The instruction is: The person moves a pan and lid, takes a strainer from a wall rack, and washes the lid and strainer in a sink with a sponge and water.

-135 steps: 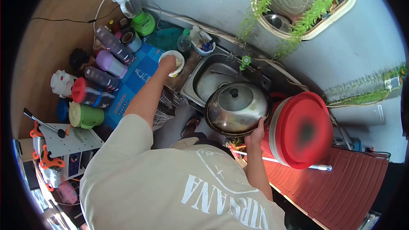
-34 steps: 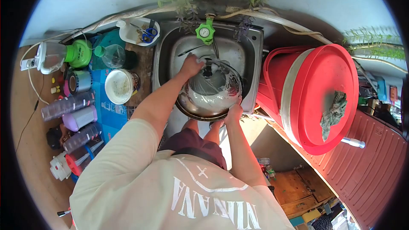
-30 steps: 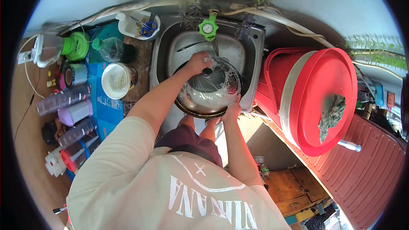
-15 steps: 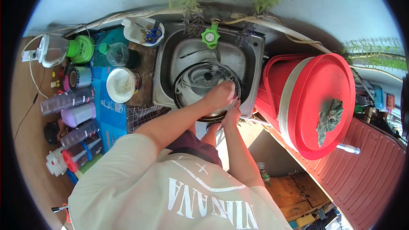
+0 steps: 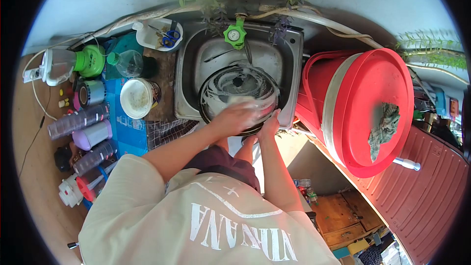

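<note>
A wide, round, dark-rimmed pan (image 5: pixel 216 100) leans in the steel sink (image 5: pixel 189 83), its shiny inside streaked with white suds. A dark spot shows near the pan's middle. Over the pan's near inner side is my left hand (image 5: pixel 237 119), its fingers curled and smeared by motion. A pale patch shows at its fingertips, but what it holds is not clear. My right hand (image 5: pixel 269 126) grips the pan's near right rim, thumb on top. Behind the pan, a thin utensil (image 5: pixel 221 55) lies in the sink under the green tap handle (image 5: pixel 235 36).
Left of the sink stand a white tub (image 5: pixel 136 98), a green-capped bottle (image 5: pixel 128 63) and a white tray (image 5: pixel 147 37) with blue scissors (image 5: pixel 170 39). On the right is a large red bucket (image 5: pixel 360 118) with a dark cloth (image 5: pixel 384 130) on it.
My left hand has swept left and slightly down across the pan. My right hand stays at the rim, a little farther right. The view has shifted slightly.
</note>
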`<state>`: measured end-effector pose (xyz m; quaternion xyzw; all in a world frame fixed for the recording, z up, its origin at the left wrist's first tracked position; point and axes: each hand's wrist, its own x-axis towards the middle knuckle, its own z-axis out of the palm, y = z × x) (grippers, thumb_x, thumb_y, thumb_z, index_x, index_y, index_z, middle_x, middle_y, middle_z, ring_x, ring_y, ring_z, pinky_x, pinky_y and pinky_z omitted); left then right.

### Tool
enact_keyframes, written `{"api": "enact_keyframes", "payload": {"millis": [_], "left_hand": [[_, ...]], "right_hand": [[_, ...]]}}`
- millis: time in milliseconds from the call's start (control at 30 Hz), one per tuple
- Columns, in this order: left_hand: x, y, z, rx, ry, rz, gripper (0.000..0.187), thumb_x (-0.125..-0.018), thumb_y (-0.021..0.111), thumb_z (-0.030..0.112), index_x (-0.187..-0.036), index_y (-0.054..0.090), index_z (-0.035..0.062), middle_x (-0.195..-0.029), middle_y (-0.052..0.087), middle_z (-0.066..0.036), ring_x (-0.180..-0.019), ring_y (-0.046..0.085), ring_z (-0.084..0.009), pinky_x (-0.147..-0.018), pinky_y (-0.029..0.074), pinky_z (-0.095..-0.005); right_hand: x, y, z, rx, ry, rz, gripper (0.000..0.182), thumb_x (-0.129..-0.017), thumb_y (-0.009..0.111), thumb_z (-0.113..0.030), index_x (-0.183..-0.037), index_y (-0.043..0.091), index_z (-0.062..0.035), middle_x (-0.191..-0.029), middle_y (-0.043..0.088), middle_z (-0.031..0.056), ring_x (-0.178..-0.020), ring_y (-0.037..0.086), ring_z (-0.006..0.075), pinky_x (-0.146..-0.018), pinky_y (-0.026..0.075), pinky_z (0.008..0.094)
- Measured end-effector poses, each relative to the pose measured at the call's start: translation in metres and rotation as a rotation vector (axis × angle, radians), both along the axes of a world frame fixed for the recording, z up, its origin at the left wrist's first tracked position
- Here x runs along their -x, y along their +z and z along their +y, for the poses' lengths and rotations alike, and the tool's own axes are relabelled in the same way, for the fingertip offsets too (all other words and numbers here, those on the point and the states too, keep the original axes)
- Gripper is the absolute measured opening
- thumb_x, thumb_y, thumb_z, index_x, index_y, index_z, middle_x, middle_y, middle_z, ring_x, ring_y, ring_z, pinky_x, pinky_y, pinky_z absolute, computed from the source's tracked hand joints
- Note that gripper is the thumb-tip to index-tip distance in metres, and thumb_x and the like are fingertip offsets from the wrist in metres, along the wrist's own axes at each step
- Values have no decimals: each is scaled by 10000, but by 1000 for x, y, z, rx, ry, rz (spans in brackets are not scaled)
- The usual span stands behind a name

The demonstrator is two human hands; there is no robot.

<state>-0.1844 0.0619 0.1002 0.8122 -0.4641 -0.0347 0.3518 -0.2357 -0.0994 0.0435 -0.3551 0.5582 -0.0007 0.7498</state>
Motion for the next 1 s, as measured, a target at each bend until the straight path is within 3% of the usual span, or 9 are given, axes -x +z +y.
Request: {"api": "enact_keyframes", "payload": {"millis": [67,133,233,367,500,600,833,933,1000], "left_hand": [[1,0,40,-116,368,146,347,-857,608,151,-1170,568,7,-1242,559,-230,-1199,505,-388,-1016,402,-474],[-8,-45,75,-111,760,266,343,-913,547,223,-1168,554,-6,-1177,601,-219,-1122,557,-401,-994,427,-443],[-64,-46,69,-247,795,638,380,-918,540,274,-1139,531,-35,-1081,639,-242,-1030,600,-425,-925,467,-466],[-133,-76,26,-474,672,621,582,-835,593,431,-1116,532,-74,-1017,649,-267,-978,619,-427,-873,493,-468],[-169,-101,-15,-476,625,608,601,-789,620,419,-1121,555,-78,-1004,652,-269,-966,628,-417,-865,503,-445],[-175,-114,-51,-617,379,454,526,-792,629,350,-1105,573,-69,-1082,611,-308,-988,625,-401,-848,502,-455],[-101,-42,-128,-466,53,398,246,-730,616,165,-889,670,-14,-935,666,-232,-886,657,-375,-783,531,-445],[-57,-14,-126,-467,-86,399,207,-767,578,149,-853,663,-18,-950,666,-213,-925,638,-369,-813,520,-452],[-39,-31,-93,-123,-199,66,218,-827,544,157,-901,638,-26,-1042,641,-217,-1023,603,-365,-887,490,-447]], "right_hand": [[8,-42,-10,50,37,63,636,-992,372,-522,-1224,502,55,-1126,597,147,-962,614,265,-820,536,392],[2,-29,-9,74,64,99,627,-992,373,-523,-1198,518,51,-1085,605,139,-921,614,259,-799,535,389],[0,-24,-7,105,88,151,615,-991,375,-525,-1146,545,44,-1010,615,121,-853,612,246,-762,532,381],[-2,-17,-5,181,97,181,617,-992,374,-526,-1112,565,48,-977,615,109,-830,609,234,-754,526,369],[-9,10,1,157,128,171,637,-992,378,-526,-1132,561,68,-1022,612,121,-880,604,234,-787,516,365],[-8,8,3,247,143,197,677,-987,386,-531,-1179,541,100,-1095,603,143,-959,590,245,-838,495,364],[-3,-11,2,252,122,238,641,-978,386,-512,-1038,603,89,-994,638,160,-891,625,233,-781,506,362],[6,-22,1,183,13,-10,564,-993,376,-507,-1052,594,10,-945,615,103,-883,604,225,-772,503,352],[8,-18,7,99,-122,-93,643,-991,350,-517,-1143,572,68,-1045,625,143,-938,609,231,-813,496,363]]}}
